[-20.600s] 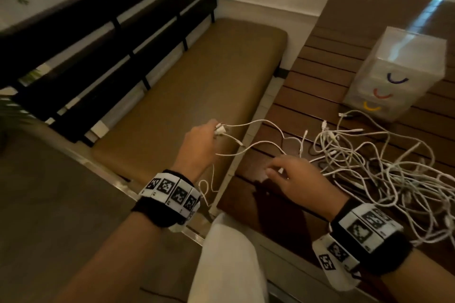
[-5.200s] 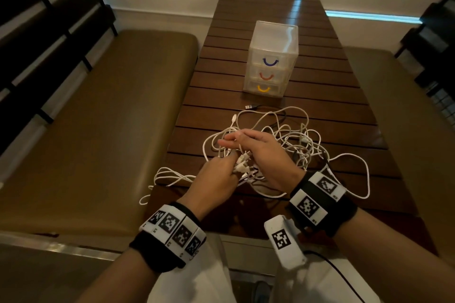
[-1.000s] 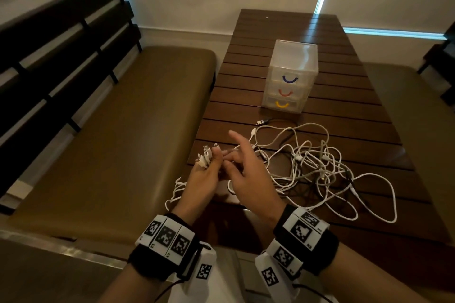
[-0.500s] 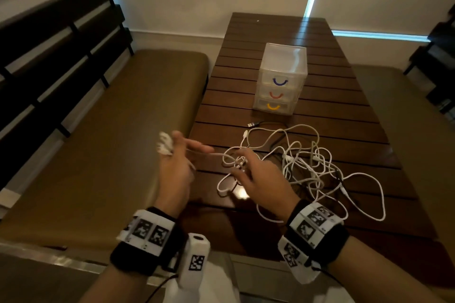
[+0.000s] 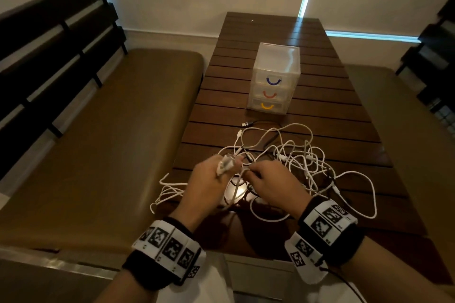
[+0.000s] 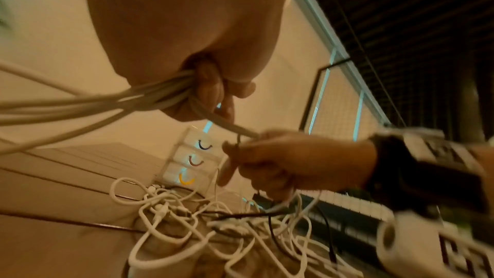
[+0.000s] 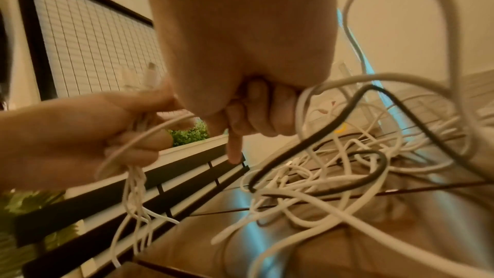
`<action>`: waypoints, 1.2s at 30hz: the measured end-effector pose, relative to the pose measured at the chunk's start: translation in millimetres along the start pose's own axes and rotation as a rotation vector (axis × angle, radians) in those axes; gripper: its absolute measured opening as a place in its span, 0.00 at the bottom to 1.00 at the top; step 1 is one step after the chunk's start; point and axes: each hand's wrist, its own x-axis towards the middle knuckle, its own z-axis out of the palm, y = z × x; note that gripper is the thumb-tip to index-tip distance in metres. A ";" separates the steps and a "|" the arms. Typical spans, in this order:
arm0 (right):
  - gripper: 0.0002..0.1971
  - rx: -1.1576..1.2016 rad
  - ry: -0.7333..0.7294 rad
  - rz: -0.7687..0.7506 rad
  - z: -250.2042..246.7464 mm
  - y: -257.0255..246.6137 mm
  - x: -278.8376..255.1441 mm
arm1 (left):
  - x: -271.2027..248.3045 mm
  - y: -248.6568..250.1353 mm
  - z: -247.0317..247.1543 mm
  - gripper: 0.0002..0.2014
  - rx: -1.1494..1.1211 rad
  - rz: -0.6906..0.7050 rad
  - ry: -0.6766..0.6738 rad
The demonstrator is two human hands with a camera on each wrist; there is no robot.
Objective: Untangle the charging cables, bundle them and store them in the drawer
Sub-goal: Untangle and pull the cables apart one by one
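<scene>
Each bare forearm wears a black wristband wrapped in white tiles printed with black square codes; a thin black cable trails from the right band.

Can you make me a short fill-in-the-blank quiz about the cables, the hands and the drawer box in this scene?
1. The left hand grips a bunch of ____ cables.
2. The drawer box has ____ drawers, all closed.
3. The bottom drawer's handle is ____.
4. One cable in the tangle is ____, unlike the rest.

Missing words: white; three; yellow; black
</scene>
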 end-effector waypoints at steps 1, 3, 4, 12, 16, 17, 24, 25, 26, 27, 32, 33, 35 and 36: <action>0.17 -0.007 0.015 0.018 2.5 -0.7 1.1 | -0.1 -3.2 4.8 0.13 0.073 -0.006 -0.021; 0.15 -0.030 0.023 0.052 4.6 -1.5 2.2 | -0.2 -7.6 10.2 0.09 0.210 -0.002 -0.069; 0.13 -0.021 0.023 0.053 3.9 -2.1 1.2 | -0.7 -7.4 11.9 0.09 0.278 0.004 -0.098; 0.12 0.115 -0.072 0.008 -7.3 2.0 -7.9 | 3.9 -5.9 -3.9 0.11 0.287 -0.049 0.017; 0.17 0.189 -0.092 -0.034 -19.9 19.8 -11.9 | 12.8 -8.7 -28.2 0.15 0.188 -0.092 0.273; 0.17 0.181 -0.083 -0.051 -22.5 22.5 -13.0 | 14.8 -10.7 -33.2 0.14 0.203 -0.098 0.318; 0.15 0.059 -0.043 0.019 -15.5 26.1 -13.0 | 5.9 -9.9 -22.7 0.18 0.386 0.145 0.238; 0.16 0.046 -0.059 0.001 -12.3 23.3 -12.7 | 3.2 -7.6 -17.5 0.19 0.372 0.219 0.141; 0.16 0.054 -0.063 -0.026 -9.0 21.2 -11.8 | 0.6 -5.1 -11.6 0.21 0.359 0.266 0.025; 0.13 0.076 -0.058 -0.052 -6.7 18.9 -11.7 | -1.2 -4.2 -5.9 0.23 0.362 0.282 -0.089; 0.10 0.148 -0.033 -0.162 -4.4 11.0 -16.1 | 0.2 -17.0 10.7 0.15 0.491 0.229 -0.224; 0.11 0.145 -0.031 -0.157 -4.8 11.5 -16.5 | 1.0 -17.4 10.4 0.10 0.496 0.237 -0.204; 0.15 0.145 -0.026 -0.126 -6.2 16.3 -16.7 | 2.1 -15.3 7.8 0.09 0.488 0.252 -0.162; 0.16 0.148 -0.025 -0.108 -7.5 19.4 -16.8 | 3.8 -13.0 4.2 0.09 0.472 0.242 -0.125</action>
